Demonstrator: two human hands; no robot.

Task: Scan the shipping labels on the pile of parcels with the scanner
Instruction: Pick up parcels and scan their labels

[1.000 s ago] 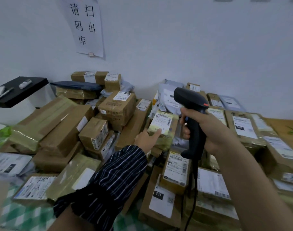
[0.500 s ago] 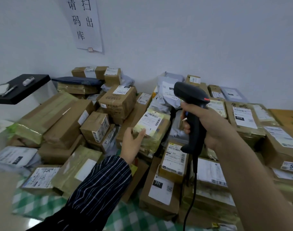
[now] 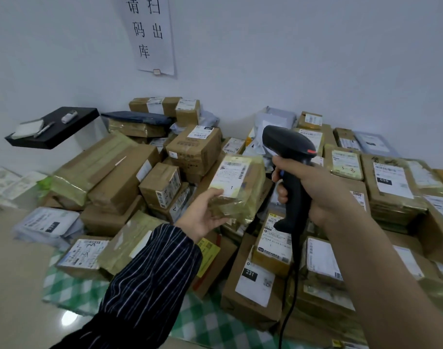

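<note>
Since approx. 1 s ago the taped parcel (image 3: 243,200) is off the pile (image 3: 195,152) and up beside the scanner (image 3: 291,157), label (image 3: 231,175) facing up; judged ready for the read, no scan confirmed. L hand (image 3: 202,215) half-closed, thumb on label's near edge, fingers under, holding it over the pile's mid, well in from the green-check cloth's (image 3: 64,285) near edge. R hand (image 3: 316,192) wrapped tight on scanner grip, just right of parcel; hands close, not touching.

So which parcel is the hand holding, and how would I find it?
Look under the paper sign on the wall, at the middle of the big pile of parcels. Just left of the black scanner, the left hand holds up one small parcel. It alone is lifted off the pile, wrapped in yellowish tape, its white label marked 1.
</note>
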